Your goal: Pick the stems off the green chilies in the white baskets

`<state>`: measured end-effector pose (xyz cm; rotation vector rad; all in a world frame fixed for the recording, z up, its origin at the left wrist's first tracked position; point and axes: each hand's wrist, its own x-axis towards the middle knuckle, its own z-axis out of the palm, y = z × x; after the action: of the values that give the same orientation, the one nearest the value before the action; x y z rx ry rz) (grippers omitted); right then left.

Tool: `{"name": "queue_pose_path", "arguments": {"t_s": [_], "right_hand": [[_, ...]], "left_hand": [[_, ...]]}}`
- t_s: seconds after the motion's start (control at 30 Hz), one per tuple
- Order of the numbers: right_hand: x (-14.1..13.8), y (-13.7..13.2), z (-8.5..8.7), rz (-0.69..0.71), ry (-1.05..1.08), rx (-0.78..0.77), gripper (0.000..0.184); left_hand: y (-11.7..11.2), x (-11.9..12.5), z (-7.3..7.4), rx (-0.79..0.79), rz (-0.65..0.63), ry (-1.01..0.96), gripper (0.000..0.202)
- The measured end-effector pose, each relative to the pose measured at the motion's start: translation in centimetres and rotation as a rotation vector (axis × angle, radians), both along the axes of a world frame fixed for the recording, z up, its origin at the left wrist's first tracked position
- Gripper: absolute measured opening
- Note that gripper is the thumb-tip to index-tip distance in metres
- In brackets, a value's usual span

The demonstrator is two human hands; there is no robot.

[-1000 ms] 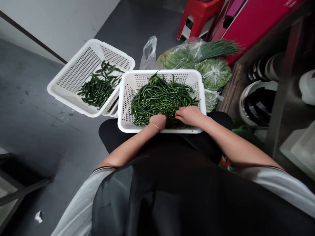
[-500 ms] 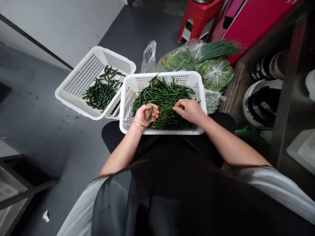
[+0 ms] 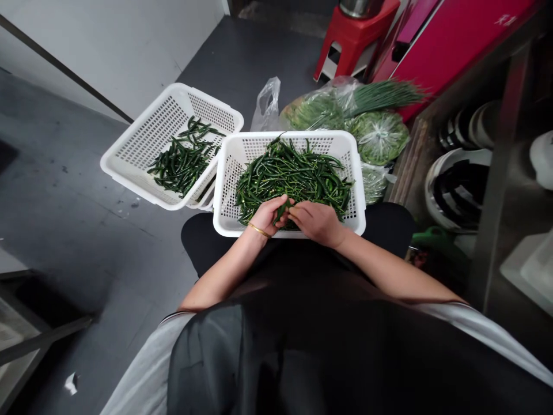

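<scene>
On my lap rests a white plastic basket (image 3: pixel 225 184) heaped with long, thin green chili peppers (image 3: pixel 298 173). Over its near edge my two hands meet. My left hand (image 3: pixel 270 215) is closed around a green chili pepper (image 3: pixel 283 211), which shows between thumb and fingers. My right hand (image 3: pixel 317 221) pinches at the same spot, its fingertips touching the pepper's end; part of the pepper is hidden by the fingers. To the left, a second white basket (image 3: pixel 133 135) stands tilted, with a smaller pile of green peppers (image 3: pixel 184 164) in it.
Behind the lap basket lie clear bags of green vegetables (image 3: pixel 378 135) and a bundle of thin green stalks (image 3: pixel 384 95). A red stool (image 3: pixel 358 34) carries a metal pot (image 3: pixel 360 7). At right, a metal rack (image 3: pixel 503 144) holds bowls and containers. A white scrap (image 3: pixel 71 383) lies on the floor.
My right hand has moved left and down from the pile to meet my left hand. The left hand has shifted slightly right and down and closed more around its pepper.
</scene>
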<state>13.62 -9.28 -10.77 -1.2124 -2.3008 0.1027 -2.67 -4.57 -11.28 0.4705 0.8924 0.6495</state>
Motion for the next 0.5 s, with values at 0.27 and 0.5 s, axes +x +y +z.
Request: {"name": "queue_pose_path", "arguments": {"t_s": [0.27,0.5], "right_hand": [[1.2,1.1,1.1,-0.088,0.538,-0.837,0.049],[2.8,2.8,4.1,0.196,0.732,-0.999,0.057]], "left_hand": [[-1.3,-0.6,0.4,0.387,-0.267,0.225,0.035],[-0.9,0.3,3.4,0.544,-0.430,0.034,0.036]]}}
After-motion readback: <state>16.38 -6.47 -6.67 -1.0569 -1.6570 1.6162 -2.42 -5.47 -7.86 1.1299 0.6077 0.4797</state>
